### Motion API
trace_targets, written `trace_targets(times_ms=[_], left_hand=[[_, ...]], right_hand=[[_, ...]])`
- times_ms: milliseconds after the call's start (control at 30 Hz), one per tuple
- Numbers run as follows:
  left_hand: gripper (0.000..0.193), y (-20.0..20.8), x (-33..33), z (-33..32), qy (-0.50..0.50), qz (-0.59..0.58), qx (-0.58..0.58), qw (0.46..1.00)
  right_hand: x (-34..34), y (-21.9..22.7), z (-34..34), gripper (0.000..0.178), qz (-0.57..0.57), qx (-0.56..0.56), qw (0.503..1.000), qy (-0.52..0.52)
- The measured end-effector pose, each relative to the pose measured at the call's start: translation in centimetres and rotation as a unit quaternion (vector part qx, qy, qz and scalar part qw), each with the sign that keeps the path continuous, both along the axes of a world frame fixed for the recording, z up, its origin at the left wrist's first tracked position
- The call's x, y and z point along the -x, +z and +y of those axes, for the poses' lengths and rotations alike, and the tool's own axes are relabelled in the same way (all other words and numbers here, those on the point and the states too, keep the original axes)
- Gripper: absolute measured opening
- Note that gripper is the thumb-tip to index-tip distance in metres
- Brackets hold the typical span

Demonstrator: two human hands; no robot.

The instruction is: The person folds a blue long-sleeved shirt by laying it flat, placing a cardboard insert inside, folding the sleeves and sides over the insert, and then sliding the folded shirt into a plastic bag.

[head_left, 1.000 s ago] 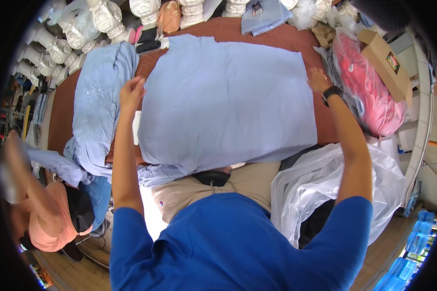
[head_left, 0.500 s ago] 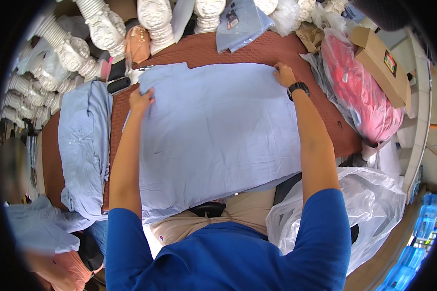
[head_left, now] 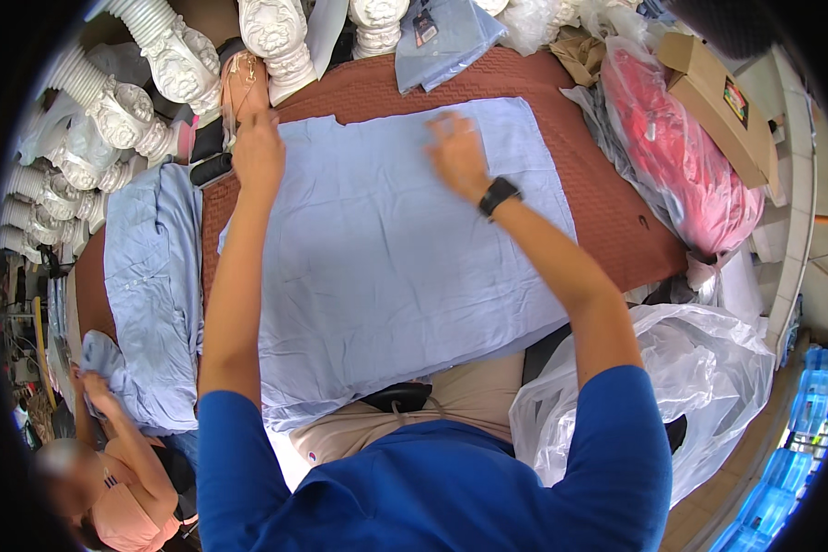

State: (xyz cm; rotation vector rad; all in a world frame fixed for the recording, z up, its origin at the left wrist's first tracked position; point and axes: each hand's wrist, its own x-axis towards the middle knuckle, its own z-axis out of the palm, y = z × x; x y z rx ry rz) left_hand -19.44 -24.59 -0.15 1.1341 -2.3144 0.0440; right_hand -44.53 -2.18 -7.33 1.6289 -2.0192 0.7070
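Light-blue cloth under our hands, flat on brown cover: right hand blurred, fingers loosely spread over it; left hand at upper-left edge, grip we cannot tell. Beside left: one black roll, one crumpled blue garment. Farther: one bagged blue shirt, dark tag; one carton, coloured label, print too small for us.

Cloth plain light blue; table cover reddish-brown; watch black; bundle pinkish-red.
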Motion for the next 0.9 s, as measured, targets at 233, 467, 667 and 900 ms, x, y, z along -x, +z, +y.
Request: trace_targets(times_ms=[233, 467, 667, 900], left_hand=[[0.02, -7.3, 1.9, -8.6, -0.123, -0.093, 0.037, 0.987], [0.021, 9.4, -3.4, 4.1, -0.277, -0.206, -0.535, 0.772], [0.036, -1.2, -5.1, -1.1, -0.259, -0.026, -0.16, 0.952], [0.035, 1.6, -1.0, -0.9, -0.177, -0.247, -0.298, 0.905]], right_hand=[[-18.2, -1.0, 0.9, 0.042, -0.107, -0.019, 0.961, 0.254], [-17.8, -1.7, 2.0, 0.04, -0.123, -0.035, 0.961, 0.246], [-18.8, -2.4, 1.7, 0.033, -0.139, -0.108, 0.956, 0.233], [-18.4, -2.3, 1.8, 0.036, -0.146, -0.145, 0.954, 0.218]])
